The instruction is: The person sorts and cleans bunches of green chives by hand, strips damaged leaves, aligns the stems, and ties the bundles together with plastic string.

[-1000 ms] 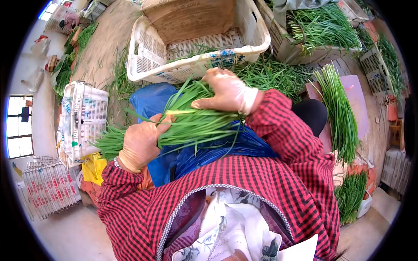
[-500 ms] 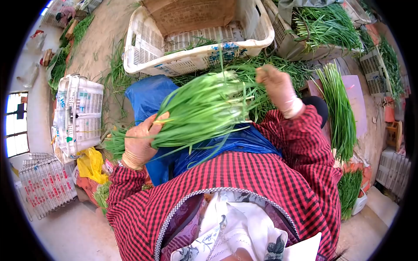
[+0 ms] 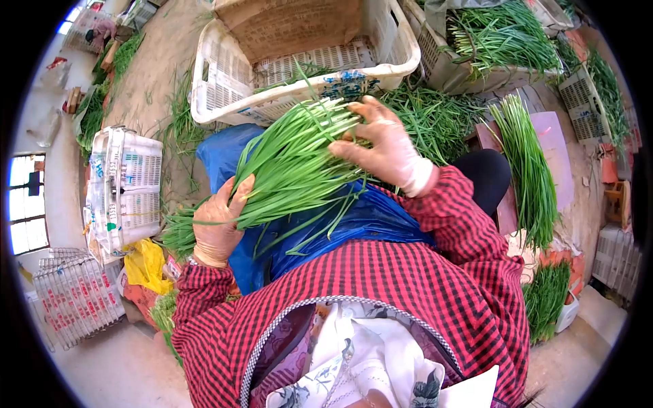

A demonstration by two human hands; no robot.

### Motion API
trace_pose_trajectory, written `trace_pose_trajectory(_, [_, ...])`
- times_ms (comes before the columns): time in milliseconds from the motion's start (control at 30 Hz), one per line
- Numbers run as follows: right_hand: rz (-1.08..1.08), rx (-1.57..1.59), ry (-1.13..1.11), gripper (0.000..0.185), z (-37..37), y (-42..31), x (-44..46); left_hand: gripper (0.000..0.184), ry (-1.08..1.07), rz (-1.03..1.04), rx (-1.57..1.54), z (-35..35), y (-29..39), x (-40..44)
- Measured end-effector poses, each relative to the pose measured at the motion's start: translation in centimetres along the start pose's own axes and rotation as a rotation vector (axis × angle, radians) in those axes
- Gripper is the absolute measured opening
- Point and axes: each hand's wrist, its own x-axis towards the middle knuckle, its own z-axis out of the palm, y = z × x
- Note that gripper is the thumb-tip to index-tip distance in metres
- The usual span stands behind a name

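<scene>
A bundle of long green leafy stalks (image 3: 292, 163) lies slantwise over the blue plastic (image 3: 381, 217) on my lap, pale ends up and to the right. My left hand (image 3: 221, 221), in a thin translucent glove, is wrapped round its leafy lower part. Beside the pale ends is my right hand (image 3: 384, 146), also gloved, with its fingers apart and their tips at the edge of the stalks. Leaf tips hang loose below the bundle and out past my left hand.
Ahead stands a white crate (image 3: 306, 92) with cardboard inside. Loose greens (image 3: 435, 119) lie right of it. Another bundle (image 3: 527, 177) rests on a pink board (image 3: 554, 153). Crates (image 3: 129, 187) stand at left, near a yellow bag (image 3: 146, 265). A person (image 3: 103, 30) is far left.
My right hand moved off the stalks to the right, then came back to their pale ends. The bundle has tilted, pale ends upward. My left hand kept its hold.
</scene>
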Motion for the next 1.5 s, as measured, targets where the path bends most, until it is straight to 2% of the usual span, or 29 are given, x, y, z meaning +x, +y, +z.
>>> trace_pose_trajectory(67, [0.001,-0.092,0.078,0.056,2.2,-0.1,0.4,0.071,0.031,0.029,0.006,0.0,0.2,0.1])
trace_pose_trajectory(100, [0.048,-0.088,0.114,0.047,2.6,-0.6,0.7,0.07,0.003,0.02,0.018,0.0,0.3,0.2])
trace_pose_trajectory(133, [0.05,-0.088,0.113,0.047,2.8,-0.5,0.7,0.07,-0.025,0.015,0.031,-0.1,0.3,0.2])
trace_pose_trajectory(267, [0.104,0.321,0.091,0.041,4.3,1.4,0.3,0.067,0.024,0.03,0.012,0.5,0.1,-0.1])
trace_pose_trajectory(333, [0.154,0.283,0.066,0.041,3.2,1.0,-0.5,0.066,0.038,0.041,0.041,0.8,0.1,-0.5])
trace_pose_trajectory(367, [0.083,0.104,0.108,0.041,3.7,1.1,-0.7,0.066,0.038,0.035,0.038,0.9,0.2,-0.5])
trace_pose_trajectory(467, [0.157,0.135,0.065,0.04,5.6,1.6,-1.0,0.066,-0.007,0.054,0.023,1.1,0.3,-0.3])
trace_pose_trajectory(500, [0.135,0.288,0.04,0.033,4.8,1.3,-0.8,0.066,0.012,0.059,0.018,1.2,0.3,-0.3])
trace_pose_trajectory(533, [0.134,0.286,0.035,0.033,4.6,1.3,-0.9,0.067,0.028,0.06,0.014,1.3,0.2,-0.5])
trace_pose_trajectory(600, [0.026,0.394,-0.023,0.023,4.5,1.1,-1.5,0.067,0.041,0.05,0.041,1.7,-0.5,-1.1])
trace_pose_trajectory(633, [-0.06,0.37,0.031,0.015,4.0,0.1,-1.9,0.067,0.054,0.048,0.07,1.9,-1.0,-1.5])
trace_pose_trajectory(733, [-0.266,0.277,-0.131,0.013,1.4,-0.4,-3.3,0.067,0.059,0.079,0.1,2.5,-2.3,-2.7])
trace_pose_trajectory(867, [0.066,-0.24,-0.273,0.016,-0.8,4.4,-6.9,0.066,0.124,0.036,0.05,2.8,-2.8,-3.7])
trace_pose_trajectory(900, [0.065,-0.324,-0.274,0.017,-0.9,7.8,-8.0,0.066,0.122,0.003,0.059,2.6,-2.6,-3.7])
trace_pose_trajectory(933, [0.376,-0.513,-0.486,0.023,-2.4,7.7,-7.2,0.066,0.123,0.002,0.058,2.8,-2.7,-3.9])
trace_pose_trajectory(1000, [0.432,-0.644,-0.459,0.032,-4.5,7.0,-5.9,0.067,0.159,0.012,0.043,3.1,-2.9,-4.1])
trace_pose_trajectory(1067, [0.188,-0.219,-0.025,0.037,-3.5,6.8,-4.9,0.066,0.15,0.023,0.054,3.0,-2.6,-3.7])
trace_pose_trajectory(1133, [0.165,0.32,0.055,0.039,-2.9,3.2,-2.2,0.066,0.143,0.041,0.068,2.8,-2.2,-3.2])
trace_pose_trajectory(1267, [0.007,0.176,-0.002,0.033,0.9,-0.4,0.4,0.065,0.163,0.055,0.109,2.3,-1.4,-2.6])
trace_pose_trajectory(1367, [0.003,0.33,0.042,0.023,3.5,0.1,0.7,0.062,0.139,0.057,0.089,2.2,-1.3,-2.8])
trace_pose_trajectory(1467, [-0.07,0.525,0.078,0.015,2.6,0.9,0.0,0.059,0.141,0.013,0.056,2.8,-1.5,-3.4])
trace_pose_trajectory(1500, [-0.085,0.5,0.135,0.013,2.0,1.4,-0.7,0.057,0.148,-0.007,0.05,2.9,-1.4,-3.5])
